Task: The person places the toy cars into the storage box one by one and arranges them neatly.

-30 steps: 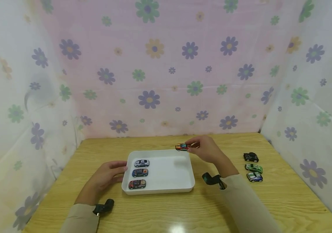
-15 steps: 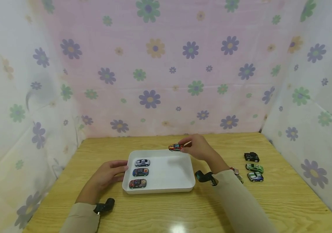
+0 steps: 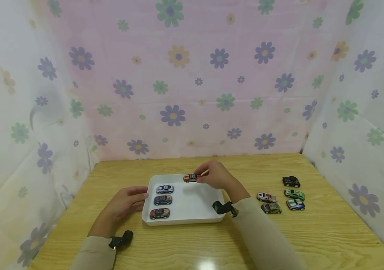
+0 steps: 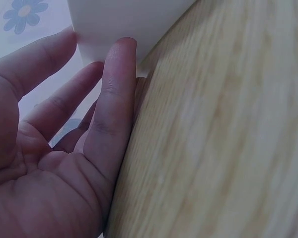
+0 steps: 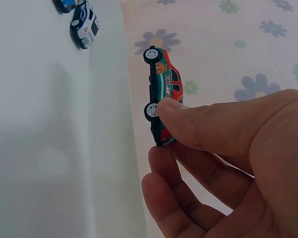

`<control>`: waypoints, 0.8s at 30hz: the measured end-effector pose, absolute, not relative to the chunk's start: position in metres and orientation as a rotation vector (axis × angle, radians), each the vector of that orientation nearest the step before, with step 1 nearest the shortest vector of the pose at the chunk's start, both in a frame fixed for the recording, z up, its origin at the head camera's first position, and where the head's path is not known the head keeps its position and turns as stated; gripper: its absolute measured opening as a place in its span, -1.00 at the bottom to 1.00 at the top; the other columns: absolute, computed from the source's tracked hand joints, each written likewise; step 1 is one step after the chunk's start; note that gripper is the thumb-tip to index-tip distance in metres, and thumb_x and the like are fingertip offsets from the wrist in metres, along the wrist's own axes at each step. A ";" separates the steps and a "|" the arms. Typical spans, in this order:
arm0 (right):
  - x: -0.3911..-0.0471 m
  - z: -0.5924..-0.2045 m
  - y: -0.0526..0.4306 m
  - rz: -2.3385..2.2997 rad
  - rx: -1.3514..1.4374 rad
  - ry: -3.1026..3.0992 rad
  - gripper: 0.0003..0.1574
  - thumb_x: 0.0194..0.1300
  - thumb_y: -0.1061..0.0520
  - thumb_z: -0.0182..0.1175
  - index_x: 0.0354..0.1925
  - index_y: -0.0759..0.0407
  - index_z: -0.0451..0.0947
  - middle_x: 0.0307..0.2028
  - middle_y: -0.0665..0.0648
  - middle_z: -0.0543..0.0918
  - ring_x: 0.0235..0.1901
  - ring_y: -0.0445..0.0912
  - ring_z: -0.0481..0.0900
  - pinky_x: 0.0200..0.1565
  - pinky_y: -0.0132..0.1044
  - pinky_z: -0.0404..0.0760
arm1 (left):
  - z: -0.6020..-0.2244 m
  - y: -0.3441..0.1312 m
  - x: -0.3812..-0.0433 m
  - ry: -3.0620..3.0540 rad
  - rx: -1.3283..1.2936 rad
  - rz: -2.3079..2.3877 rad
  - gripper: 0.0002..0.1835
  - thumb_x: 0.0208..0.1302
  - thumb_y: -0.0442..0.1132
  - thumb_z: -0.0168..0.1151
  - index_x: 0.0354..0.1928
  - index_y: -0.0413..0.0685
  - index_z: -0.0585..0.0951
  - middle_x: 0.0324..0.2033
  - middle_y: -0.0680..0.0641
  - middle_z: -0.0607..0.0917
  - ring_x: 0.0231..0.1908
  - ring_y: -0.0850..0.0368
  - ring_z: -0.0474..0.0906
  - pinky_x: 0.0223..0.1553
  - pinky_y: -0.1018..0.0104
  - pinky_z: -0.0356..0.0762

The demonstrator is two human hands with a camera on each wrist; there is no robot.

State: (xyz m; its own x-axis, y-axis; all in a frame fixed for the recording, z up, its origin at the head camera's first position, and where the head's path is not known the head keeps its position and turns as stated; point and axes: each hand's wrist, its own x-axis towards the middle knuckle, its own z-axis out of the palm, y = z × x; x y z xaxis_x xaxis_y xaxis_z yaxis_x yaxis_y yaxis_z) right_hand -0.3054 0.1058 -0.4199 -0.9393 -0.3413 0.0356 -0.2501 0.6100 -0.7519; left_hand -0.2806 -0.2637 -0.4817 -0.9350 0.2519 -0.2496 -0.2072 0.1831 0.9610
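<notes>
My right hand [image 3: 214,175] pinches a red, orange and green toy car [image 3: 190,178] by one end, over the back of a white tray [image 3: 192,222]. In the right wrist view, the thumb lies against the side of this car [image 5: 161,82], whose white-hubbed wheels face the tray. Three toy cars line the tray's left side: a white one [image 3: 165,189], a blue one [image 3: 163,200] and a dark red one [image 3: 159,213]. At the tray's left wall, my left hand [image 3: 124,204] touches the outside with extended fingers; the left wrist view has its fingertips [image 4: 120,49] against the white wall.
Right of the tray stand several more toy cars on the wooden table [image 3: 165,247]: a black one [image 3: 291,182], a green one [image 3: 294,194], a white-and-blue one [image 3: 295,204], a white-and-red one [image 3: 266,197] and a dark green one [image 3: 271,208]. A flowered cloth [image 3: 192,138] hangs behind.
My right hand has carried the toy car leftward over the tray and lately a little lower. Two toy cars formerly behind the right sleeve now show. The left hand stays put.
</notes>
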 end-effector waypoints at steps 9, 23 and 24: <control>-0.306 -0.424 0.088 -1.207 -0.468 2.723 -0.74 0.30 0.17 0.45 -0.04 -0.07 0.80 -0.07 -0.04 0.78 -0.09 -0.11 0.71 -0.05 -0.15 0.74 | -0.482 -0.263 -0.281 2.115 0.023 1.813 -0.38 0.41 -0.13 0.37 0.40 -0.26 0.48 0.35 -0.27 0.55 0.11 0.02 0.67 0.06 0.13 0.74; -0.308 -0.430 0.079 -1.141 -0.411 2.699 -0.77 0.24 0.22 0.48 -0.13 -0.01 0.82 -0.17 -0.04 0.78 -0.16 -0.10 0.66 -0.09 -0.17 0.68 | -0.482 -0.263 -0.281 2.125 0.010 1.804 -0.40 0.41 -0.15 0.37 0.39 -0.25 0.50 0.33 -0.27 0.57 0.10 0.02 0.67 0.05 0.14 0.74; -0.308 -0.430 0.078 -1.141 -0.400 2.692 -0.77 0.23 0.23 0.49 -0.14 -0.01 0.82 -0.17 -0.04 0.78 -0.16 -0.10 0.66 -0.10 -0.18 0.68 | -0.482 -0.263 -0.281 2.125 0.003 1.806 -0.41 0.41 -0.15 0.37 0.39 -0.24 0.51 0.32 -0.26 0.57 0.10 0.02 0.67 0.05 0.14 0.75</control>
